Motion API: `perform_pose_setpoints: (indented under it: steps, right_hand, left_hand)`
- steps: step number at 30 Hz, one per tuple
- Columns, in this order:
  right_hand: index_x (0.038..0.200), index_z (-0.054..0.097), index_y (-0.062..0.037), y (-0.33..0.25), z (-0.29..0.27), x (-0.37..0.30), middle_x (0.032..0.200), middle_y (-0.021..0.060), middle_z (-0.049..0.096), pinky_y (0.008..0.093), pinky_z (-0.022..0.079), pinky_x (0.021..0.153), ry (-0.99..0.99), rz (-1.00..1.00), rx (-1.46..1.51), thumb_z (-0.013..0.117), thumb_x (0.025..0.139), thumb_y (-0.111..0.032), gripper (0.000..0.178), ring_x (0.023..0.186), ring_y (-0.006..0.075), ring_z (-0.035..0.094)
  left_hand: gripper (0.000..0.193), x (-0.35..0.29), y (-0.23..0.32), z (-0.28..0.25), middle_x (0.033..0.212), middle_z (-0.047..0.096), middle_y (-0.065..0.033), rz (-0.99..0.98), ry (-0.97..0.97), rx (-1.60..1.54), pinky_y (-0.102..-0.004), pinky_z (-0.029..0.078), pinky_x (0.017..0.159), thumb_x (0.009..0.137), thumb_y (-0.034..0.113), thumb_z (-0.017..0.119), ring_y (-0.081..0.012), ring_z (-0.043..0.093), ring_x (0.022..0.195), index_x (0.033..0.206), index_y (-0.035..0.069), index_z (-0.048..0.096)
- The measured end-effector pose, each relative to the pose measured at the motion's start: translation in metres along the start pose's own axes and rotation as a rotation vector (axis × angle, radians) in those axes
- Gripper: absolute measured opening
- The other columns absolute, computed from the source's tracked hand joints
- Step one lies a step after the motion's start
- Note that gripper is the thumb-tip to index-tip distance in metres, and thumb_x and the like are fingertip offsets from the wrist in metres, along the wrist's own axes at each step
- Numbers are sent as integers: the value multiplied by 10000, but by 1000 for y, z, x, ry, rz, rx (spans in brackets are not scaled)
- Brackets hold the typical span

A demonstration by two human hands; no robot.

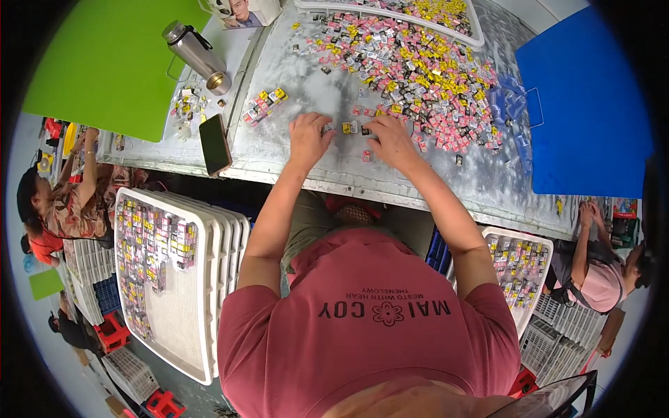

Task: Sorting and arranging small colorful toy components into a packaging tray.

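Observation:
My left hand rests over the grey metal table, its fingers curled in a pinch on a small pale square piece. Opposite it, my right hand closes its thumb and fingertips on a small black piece. Between the two hands sits a small yellow-and-white piece, with a pale one beside it. A big spread of tiny pink, yellow, black and white pieces covers the table beyond my right hand. A neat cluster of such pieces lies left of my left hand.
A phone, steel flask and green panel are at left; a blue panel stands right. A white tray of pieces is at the back. Stacked trays flank me, and other people work on both sides.

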State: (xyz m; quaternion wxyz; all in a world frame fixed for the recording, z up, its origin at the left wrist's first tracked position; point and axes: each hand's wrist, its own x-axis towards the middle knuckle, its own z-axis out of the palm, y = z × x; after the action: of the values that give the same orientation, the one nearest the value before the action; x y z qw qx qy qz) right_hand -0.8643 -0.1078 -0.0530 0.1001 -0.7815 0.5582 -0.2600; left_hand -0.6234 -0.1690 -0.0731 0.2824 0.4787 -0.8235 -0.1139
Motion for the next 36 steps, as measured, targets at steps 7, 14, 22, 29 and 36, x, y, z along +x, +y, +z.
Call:
perform_pose_setpoints:
  steps: [7,14,22,29,36]
  right_hand:
    - [1111,709,-59,7,5,6,1113,100,648,436,446,979,61,12,-10,754,764,-81,350,1111,317,599]
    - [1099,702,-45,14,0,-6,1045,107,632,420,501,898,100,-24,-3,774,754,-49,352,1048,310,619]
    - [1126,710,-72,23,-5,-3,1084,106,630,451,497,883,163,147,43,736,832,-96,296,1001,335,631]
    - [1093,736,-80,46,-14,27,1057,107,657,450,532,833,191,155,31,702,850,-81,246,948,319,661]
    - [1067,756,-79,72,-14,48,1038,104,670,443,547,808,96,69,-217,675,849,-89,232,938,317,676]
  left_hand:
    - [404,2,19,-6,1198,665,-71,130,67,14,-444,427,985,772,167,796,-316,594,1131,1164,101,725]
    - [407,12,26,23,1211,659,-112,304,-84,-180,-437,497,995,807,75,735,-351,591,1160,1213,60,698]
    - [419,4,40,35,1260,646,-98,387,-68,-105,-411,517,966,827,13,682,-339,596,1103,1239,88,692]
    - [418,-1,41,38,1284,654,-78,394,-61,-113,-407,511,981,819,11,688,-327,592,1109,1235,50,691]
    - [380,-9,39,39,1252,671,-79,363,-17,-113,-410,509,985,832,5,688,-320,593,1107,1210,51,703]
